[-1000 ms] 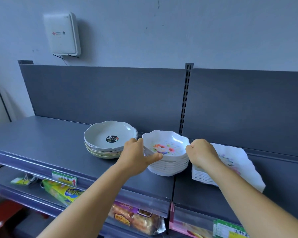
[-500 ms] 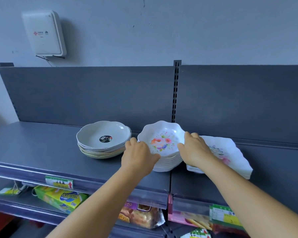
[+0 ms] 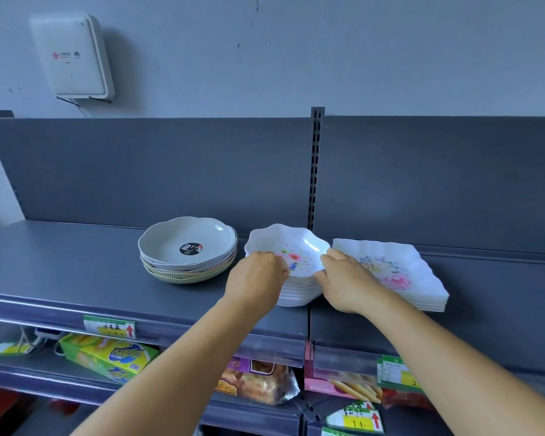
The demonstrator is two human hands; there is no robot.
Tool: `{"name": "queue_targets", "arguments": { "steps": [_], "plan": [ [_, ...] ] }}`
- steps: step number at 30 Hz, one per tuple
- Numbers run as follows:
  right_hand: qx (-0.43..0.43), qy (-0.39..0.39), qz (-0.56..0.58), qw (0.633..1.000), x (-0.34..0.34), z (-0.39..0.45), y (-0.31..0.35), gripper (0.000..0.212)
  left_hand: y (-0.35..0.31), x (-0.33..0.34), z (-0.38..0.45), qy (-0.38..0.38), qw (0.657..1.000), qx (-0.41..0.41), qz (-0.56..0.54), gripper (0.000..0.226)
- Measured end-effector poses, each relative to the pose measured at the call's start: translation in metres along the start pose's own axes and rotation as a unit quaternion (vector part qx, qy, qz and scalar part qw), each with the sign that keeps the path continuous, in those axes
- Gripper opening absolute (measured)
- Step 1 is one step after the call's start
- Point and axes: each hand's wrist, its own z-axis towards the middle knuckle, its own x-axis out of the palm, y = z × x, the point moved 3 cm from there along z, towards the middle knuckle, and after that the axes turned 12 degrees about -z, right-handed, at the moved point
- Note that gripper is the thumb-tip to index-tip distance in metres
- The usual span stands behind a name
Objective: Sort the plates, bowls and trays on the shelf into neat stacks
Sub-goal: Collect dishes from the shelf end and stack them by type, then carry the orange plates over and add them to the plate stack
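Hands on the floral bowl stack [image 3: 299, 262]

My left hand [image 3: 255, 283] grips its 9 o'clock rim, right hand [image 3: 346, 280] its 3 o'clock side, fingers curled on; grey plates [image 3: 188, 247] sit further at 9.

Our left hand [image 3: 258, 278] and right hand [image 3: 346, 281] cover the near rim of the floral bowl stack [image 3: 296, 247]. The snack packets [image 3: 258, 382] under the shelf's [image 3: 76, 278] front edge are half hidden, their print unreadable.

red arrow on shelf price tag [image 3: 109, 329], "11" on lower price tag [image 3: 356, 420], other print illegible
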Motion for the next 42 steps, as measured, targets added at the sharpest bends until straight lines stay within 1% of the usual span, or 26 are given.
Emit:
{"name": "queue_targets", "arguments": {
  "steps": [5, 9, 10, 12, 14, 15, 17, 18, 22, 29, 35, 42],
  "plan": [
    [-0.025, 0.005, -0.016, 1.000, 0.001, -0.007, -0.001, 0.015, -0.001, 0.009, -0.003, 0.028, 0.999, 0.003, 0.023, 0.027],
    [-0.035, 0.006, -0.010, 0.999, -0.004, -0.018, -0.004, 0.014, -0.008, 0.006, -0.004, 0.038, 0.999, 0.020, 0.021, 0.011],
    [-0.032, 0.006, -0.006, 0.999, -0.005, -0.021, -0.006, 0.015, -0.013, 0.005, -0.005, 0.038, 0.999, 0.030, 0.017, 0.014],
    [-0.025, 0.004, -0.007, 1.000, -0.008, -0.030, -0.012, 0.020, -0.026, 0.004, -0.005, 0.046, 0.997, 0.056, 0.012, 0.024],
    [-0.013, -0.003, -0.018, 1.000, -0.010, -0.039, -0.023, 0.025, -0.042, 0.005, -0.006, 0.056, 0.995, 0.080, 0.010, 0.029],
    [-0.007, -0.003, -0.023, 1.000, -0.010, -0.045, -0.029, 0.030, -0.052, 0.007, -0.005, 0.060, 0.994, 0.090, 0.007, 0.029],
    [0.009, -0.001, -0.028, 1.000, -0.009, -0.055, -0.045, 0.048, -0.070, 0.014, -0.003, 0.069, 0.992, 0.103, -0.002, 0.029],
    [0.019, -0.003, -0.032, 0.999, -0.009, -0.060, -0.055, 0.054, -0.079, 0.018, -0.001, 0.072, 0.991, 0.111, -0.008, 0.030],
    [0.064, 0.000, -0.052, 0.997, -0.009, -0.083, -0.097, 0.061, -0.124, 0.038, 0.006, 0.090, 0.982, 0.163, -0.013, 0.050],
    [0.143, 0.021, -0.057, 0.988, -0.009, -0.128, -0.191, 0.070, -0.217, 0.078, 0.016, 0.130, 0.965, 0.227, -0.027, 0.062],
    [0.197, 0.036, -0.063, 0.978, -0.009, -0.168, -0.279, 0.072, -0.305, 0.114, 0.017, 0.152, 0.953, 0.259, -0.040, 0.063],
    [0.227, 0.031, -0.058, 0.972, -0.013, -0.205, -0.367, 0.071, -0.392, 0.147, 0.021, 0.173, 0.947, 0.267, -0.039, 0.063]
  ]
}}
